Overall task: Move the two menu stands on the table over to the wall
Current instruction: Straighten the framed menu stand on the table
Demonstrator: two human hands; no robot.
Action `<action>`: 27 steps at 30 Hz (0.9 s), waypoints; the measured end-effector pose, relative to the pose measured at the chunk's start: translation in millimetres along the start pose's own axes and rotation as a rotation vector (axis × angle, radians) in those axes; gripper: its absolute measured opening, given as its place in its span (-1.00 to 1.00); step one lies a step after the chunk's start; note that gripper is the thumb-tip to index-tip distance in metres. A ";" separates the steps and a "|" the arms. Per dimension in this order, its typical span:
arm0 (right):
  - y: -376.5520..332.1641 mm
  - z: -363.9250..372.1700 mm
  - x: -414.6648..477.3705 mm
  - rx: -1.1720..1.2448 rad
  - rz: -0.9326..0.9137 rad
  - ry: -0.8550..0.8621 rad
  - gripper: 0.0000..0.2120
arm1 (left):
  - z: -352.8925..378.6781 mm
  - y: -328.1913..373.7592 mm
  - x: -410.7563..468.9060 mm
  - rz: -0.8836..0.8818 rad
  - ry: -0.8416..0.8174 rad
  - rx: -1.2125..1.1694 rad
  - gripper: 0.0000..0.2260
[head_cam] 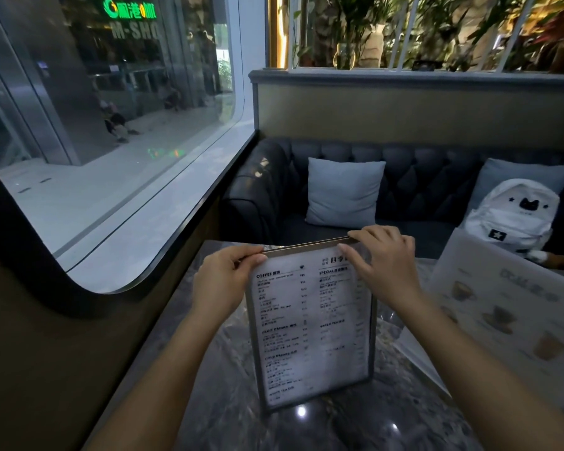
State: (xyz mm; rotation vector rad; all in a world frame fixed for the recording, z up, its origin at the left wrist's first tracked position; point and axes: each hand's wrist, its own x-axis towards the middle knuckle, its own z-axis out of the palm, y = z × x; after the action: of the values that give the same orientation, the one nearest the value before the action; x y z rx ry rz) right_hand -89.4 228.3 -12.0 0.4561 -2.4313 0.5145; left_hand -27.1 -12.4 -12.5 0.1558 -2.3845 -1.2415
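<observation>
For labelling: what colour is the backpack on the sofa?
White, with a black cat face and stars; backpack shows best in the head view.

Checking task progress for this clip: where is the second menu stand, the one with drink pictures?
The second menu stand is at the right edge of the head view, on the table, right of the framed menu and in front of the white backpack.

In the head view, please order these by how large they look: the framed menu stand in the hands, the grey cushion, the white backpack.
1. Framed menu stand, largest, though nearest the camera.
2. and 3. Grey cushion and white backpack look alike; I cannot rank them.
</observation>
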 end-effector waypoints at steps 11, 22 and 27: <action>3.1 -12.9 -17.3 -0.077 0.031 0.175 -0.83 | 9.7 2.6 25.2 0.012 -0.143 -0.057 -0.88; 3.2 -14.7 -27.9 -0.150 0.043 0.229 -0.84 | 13.8 3.1 30.5 0.055 -0.184 -0.097 -0.87; 2.8 -17.1 -31.5 -0.185 0.034 0.219 -0.82 | 15.4 3.7 31.0 0.054 -0.187 -0.110 -0.87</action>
State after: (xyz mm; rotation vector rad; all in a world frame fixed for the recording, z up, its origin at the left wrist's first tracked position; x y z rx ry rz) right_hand -58.4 244.8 -19.6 0.2657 -2.2524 0.3312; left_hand -61.1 -7.9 -6.9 -0.0610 -2.4504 -1.4126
